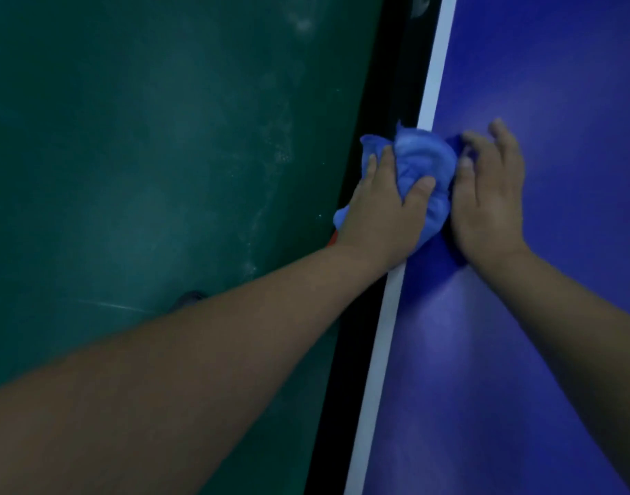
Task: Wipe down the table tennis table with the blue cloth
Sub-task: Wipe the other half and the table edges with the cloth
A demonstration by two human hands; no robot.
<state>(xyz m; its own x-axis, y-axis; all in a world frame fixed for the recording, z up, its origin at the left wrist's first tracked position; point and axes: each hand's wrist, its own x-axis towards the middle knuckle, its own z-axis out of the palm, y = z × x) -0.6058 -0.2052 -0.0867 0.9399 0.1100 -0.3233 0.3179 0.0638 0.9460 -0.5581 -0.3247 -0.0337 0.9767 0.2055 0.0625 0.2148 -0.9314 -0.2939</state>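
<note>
The blue table tennis table [542, 316] fills the right side, with a white line [388, 316] along its left edge. A bunched blue cloth [426, 162] lies over that edge. My left hand [381, 212] grips the cloth, thumb and fingers curled round it, part of the cloth hanging past the table edge. My right hand [488, 198] rests on the table just right of the cloth, fingers loosely bent, its fingertips at the cloth's right side.
A dark green floor [145, 155] with pale scuff marks lies to the left, below the table edge. A black gap [356, 351] runs between floor and table. A small orange thing [333, 241] peeks out under my left wrist.
</note>
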